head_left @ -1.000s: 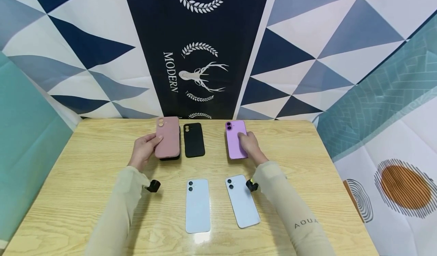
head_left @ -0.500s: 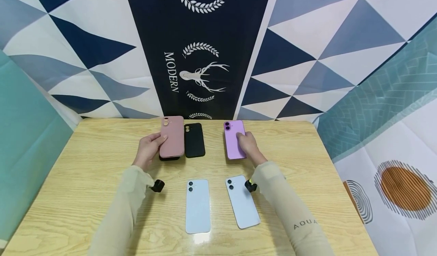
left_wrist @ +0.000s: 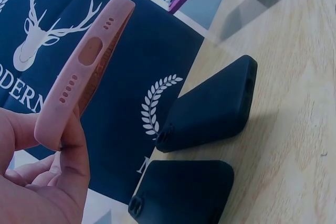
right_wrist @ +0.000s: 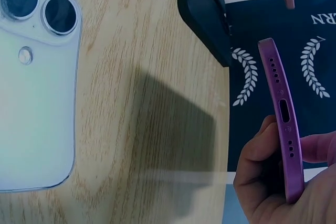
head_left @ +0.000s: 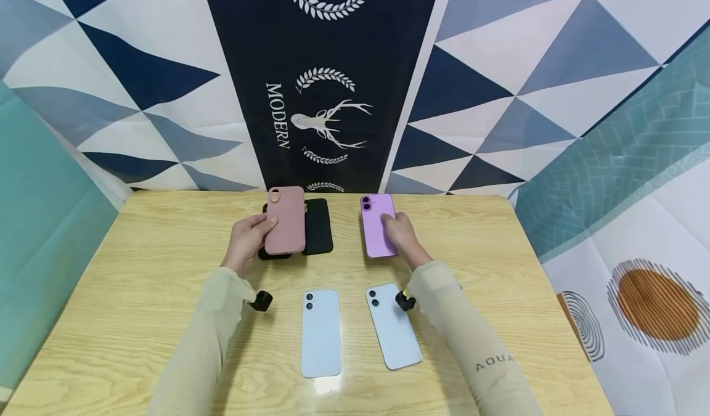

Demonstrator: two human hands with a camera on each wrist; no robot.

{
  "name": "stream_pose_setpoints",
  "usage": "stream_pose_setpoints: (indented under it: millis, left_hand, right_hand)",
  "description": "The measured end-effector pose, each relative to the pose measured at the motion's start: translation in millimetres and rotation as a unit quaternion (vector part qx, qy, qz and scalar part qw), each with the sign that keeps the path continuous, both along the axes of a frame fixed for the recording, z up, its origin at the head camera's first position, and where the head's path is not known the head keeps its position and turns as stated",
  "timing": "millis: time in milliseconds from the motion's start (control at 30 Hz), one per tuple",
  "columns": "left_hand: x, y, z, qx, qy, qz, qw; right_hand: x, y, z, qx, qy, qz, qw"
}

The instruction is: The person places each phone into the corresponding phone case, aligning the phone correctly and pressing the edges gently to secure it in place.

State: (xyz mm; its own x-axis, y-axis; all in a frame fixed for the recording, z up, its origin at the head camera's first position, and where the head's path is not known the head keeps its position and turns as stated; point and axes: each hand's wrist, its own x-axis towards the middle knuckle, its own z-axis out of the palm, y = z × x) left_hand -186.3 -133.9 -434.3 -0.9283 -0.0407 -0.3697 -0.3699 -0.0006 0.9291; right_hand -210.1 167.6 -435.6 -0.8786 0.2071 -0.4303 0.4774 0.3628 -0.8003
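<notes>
My left hand (head_left: 248, 238) pinches a pink phone case (head_left: 286, 220) by its left edge, thumb on the back. In the left wrist view the pink case (left_wrist: 86, 66) is seen from its end, hollow inside and off the table. Below it lie two black phone cases, one mostly covered in the head view; the right one (head_left: 318, 226) shows its right part. My right hand (head_left: 403, 236) grips a purple phone (head_left: 379, 226), its thumb on the back. The phone's bottom edge (right_wrist: 283, 111) with charging port faces the right wrist camera, held above the table.
Two white phones lie back up on the wooden table (head_left: 166, 293): one straight (head_left: 322, 336), one slanted (head_left: 395, 330) partly under the right wrist camera (head_left: 405, 301). A patterned cloth wall (head_left: 355, 46) stands along the table's far edge.
The left hand has carried the pink case to the right, now overlapping the right black case. The right hand has shifted slightly left with the purple phone. The white phones stay put.
</notes>
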Motion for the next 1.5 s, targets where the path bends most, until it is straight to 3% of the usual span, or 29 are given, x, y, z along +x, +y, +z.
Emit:
stream_pose_setpoints:
  millis: [700,1233,1500]
  left_hand:
    - [0.4,20.0,-3.9,0.028,0.015,0.013,0.9994]
    - [1.6,33.9,-1.9,0.026,0.006,0.017,0.9995]
    - [3.3,39.1,-3.7,0.019,0.021,0.009,0.9995]
  right_hand:
    - [1.5,-12,4.3,-0.021,-0.002,0.002,0.9998]
    - [-1.5,-21,5.3,-0.029,-0.003,-0.003,0.9996]
    - [-1.2,-23,6.7,-0.037,-0.007,0.000,0.9993]
